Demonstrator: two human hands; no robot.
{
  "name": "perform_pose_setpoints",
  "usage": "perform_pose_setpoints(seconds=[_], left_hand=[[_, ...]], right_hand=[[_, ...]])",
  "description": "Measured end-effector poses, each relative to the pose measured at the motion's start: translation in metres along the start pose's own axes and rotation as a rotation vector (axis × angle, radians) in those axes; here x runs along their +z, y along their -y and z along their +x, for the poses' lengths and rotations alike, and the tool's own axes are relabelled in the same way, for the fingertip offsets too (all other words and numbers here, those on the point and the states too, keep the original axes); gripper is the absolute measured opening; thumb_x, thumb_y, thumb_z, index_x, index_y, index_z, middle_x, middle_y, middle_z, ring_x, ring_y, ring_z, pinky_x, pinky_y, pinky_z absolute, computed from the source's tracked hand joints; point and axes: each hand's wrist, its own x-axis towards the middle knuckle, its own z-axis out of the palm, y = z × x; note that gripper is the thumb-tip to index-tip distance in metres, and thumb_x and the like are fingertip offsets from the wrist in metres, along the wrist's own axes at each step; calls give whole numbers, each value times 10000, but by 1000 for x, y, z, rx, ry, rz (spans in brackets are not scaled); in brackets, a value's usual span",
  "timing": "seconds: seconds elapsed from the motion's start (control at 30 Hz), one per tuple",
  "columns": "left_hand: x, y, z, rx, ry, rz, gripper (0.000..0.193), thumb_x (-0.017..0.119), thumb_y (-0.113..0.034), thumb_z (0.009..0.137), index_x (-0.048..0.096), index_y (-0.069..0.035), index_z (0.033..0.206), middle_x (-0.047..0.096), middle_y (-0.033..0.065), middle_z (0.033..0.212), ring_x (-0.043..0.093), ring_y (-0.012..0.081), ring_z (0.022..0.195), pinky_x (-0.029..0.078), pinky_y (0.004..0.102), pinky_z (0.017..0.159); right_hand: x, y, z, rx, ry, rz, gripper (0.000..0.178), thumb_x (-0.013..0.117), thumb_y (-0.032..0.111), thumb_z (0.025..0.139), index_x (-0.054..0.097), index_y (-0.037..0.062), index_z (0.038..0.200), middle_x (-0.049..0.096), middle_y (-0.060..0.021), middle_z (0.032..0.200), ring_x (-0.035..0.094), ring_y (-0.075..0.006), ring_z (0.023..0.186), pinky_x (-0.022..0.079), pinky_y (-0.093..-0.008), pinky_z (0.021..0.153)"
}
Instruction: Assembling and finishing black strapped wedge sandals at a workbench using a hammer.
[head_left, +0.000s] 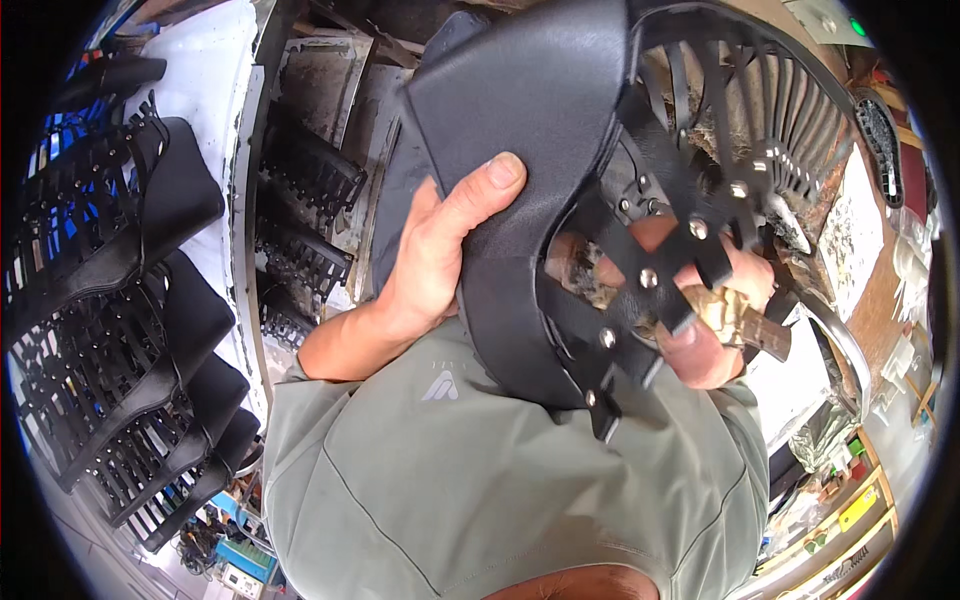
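A large black leather piece [530,90] fills the upper middle of the head view, in front of my chest. One side is a smooth solid panel; the other is a lattice of straps [648,278] joined by silver rivets. My left hand [440,235] grips the panel's left edge, thumb flat on its face, fingers hidden behind. On the strap side, my right hand [705,345] is closed, partly behind the lattice and smeared by motion. A gold-coloured metal piece [725,312] with a dark flat bar shows in it; its kind I cannot make out.
Several similar black strapped pieces [185,190] are stacked at the left on a white-topped surface [200,60]. More riveted strap work [310,170] lies beside my left arm. A black brush-like object [878,148] and a curved metal bar [840,345] are at the right.
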Motion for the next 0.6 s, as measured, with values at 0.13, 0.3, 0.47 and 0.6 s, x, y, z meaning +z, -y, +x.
perform_pose_setpoints(seconds=[0.13,0.3,0.47,0.6], left_hand=[[-5,-2,0,36,53,-19,551,597,-378,889,513,49,1227,620,141,1105,615,199,974,497,323,854],[1,-23,-2,171,151,184,688,664,-410,814,462,69,1264,598,165,1147,620,223,998,502,315,864],[5,-25,-1,196,179,93,515,668,-272,840,499,20,1229,601,90,1102,593,181,967,475,308,843],[-5,-24,-3,210,145,152,445,657,-252,847,539,17,1181,616,83,1047,591,167,943,468,302,835]], right_hand=[[-5,-7,3,176,79,343,275,689,165,780,600,-55,920,666,-189,881,658,-245,742,533,-332,661],[-26,-15,27,-194,536,424,325,659,160,783,615,-100,974,633,-256,920,652,-323,888,547,-408,752],[-29,4,27,-146,490,279,312,667,172,782,636,-36,1014,636,-232,954,649,-316,898,544,-420,782],[-17,-10,40,-155,515,442,318,682,185,767,631,-52,972,638,-212,946,649,-319,867,542,-421,739]])
